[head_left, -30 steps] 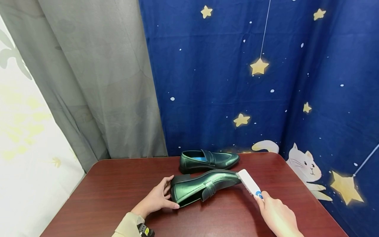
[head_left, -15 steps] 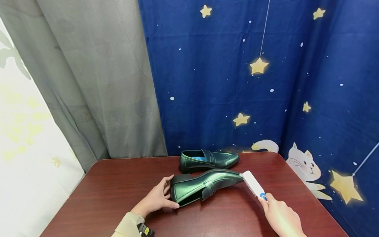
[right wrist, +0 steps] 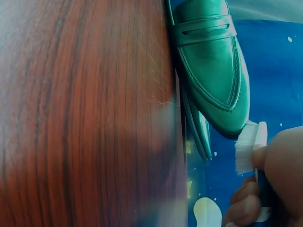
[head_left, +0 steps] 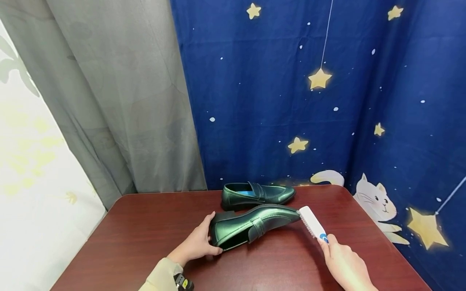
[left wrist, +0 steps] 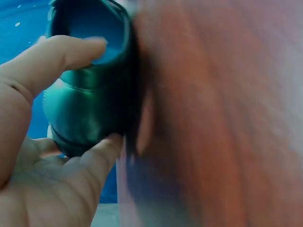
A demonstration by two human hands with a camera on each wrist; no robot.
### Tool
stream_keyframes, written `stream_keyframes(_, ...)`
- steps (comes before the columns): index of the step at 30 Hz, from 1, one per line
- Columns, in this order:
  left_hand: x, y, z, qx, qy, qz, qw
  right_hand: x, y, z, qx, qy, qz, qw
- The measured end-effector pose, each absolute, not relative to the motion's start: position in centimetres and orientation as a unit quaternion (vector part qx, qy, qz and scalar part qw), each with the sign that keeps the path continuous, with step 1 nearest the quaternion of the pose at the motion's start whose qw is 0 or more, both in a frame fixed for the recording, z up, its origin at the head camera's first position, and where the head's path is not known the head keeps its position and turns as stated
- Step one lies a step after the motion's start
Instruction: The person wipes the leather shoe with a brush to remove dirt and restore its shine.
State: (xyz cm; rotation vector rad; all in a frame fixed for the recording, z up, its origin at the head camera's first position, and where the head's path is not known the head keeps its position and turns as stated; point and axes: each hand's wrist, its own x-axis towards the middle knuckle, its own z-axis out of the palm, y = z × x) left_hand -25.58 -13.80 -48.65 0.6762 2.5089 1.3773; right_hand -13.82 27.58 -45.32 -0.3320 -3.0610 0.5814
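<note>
A shiny dark green loafer [head_left: 255,224] lies tilted on its side on the table, toe pointing right. My left hand [head_left: 196,242] grips it at the heel; in the left wrist view the thumb [left wrist: 71,52] hooks over the collar and fingers sit under the heel. A white brush [head_left: 312,222] with pale bristles [right wrist: 245,149] is held by its handle in my right hand [head_left: 346,262]. Its bristles meet the tip of the loafer's toe. Behind stands the second green loafer [head_left: 269,195], upright, with a blue insole showing.
The reddish-brown wooden table [head_left: 145,226] carries both shoes. A grey curtain [head_left: 138,101] and a blue curtain [head_left: 262,101] printed with stars and a white cat hang just behind its back edge.
My right hand has moved the brush slightly to the right, from over the toe to its very tip. My left hand has kept its grip on the heel, and the loafer has barely shifted.
</note>
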Motion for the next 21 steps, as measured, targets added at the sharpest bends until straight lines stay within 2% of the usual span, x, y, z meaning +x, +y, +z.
stream_keyframes(7,-26.6,-13.4,-47.6,0.201,0.851,0.474,0.106,-13.7,29.1,-45.0,-0.109,-0.976,0.188,0.032)
stream_keyframes(21,-29.3,-10.3,-45.9,0.123,0.806,0.556,0.160,-14.2,32.0,-47.2,-0.139,-0.968,0.205,-0.029)
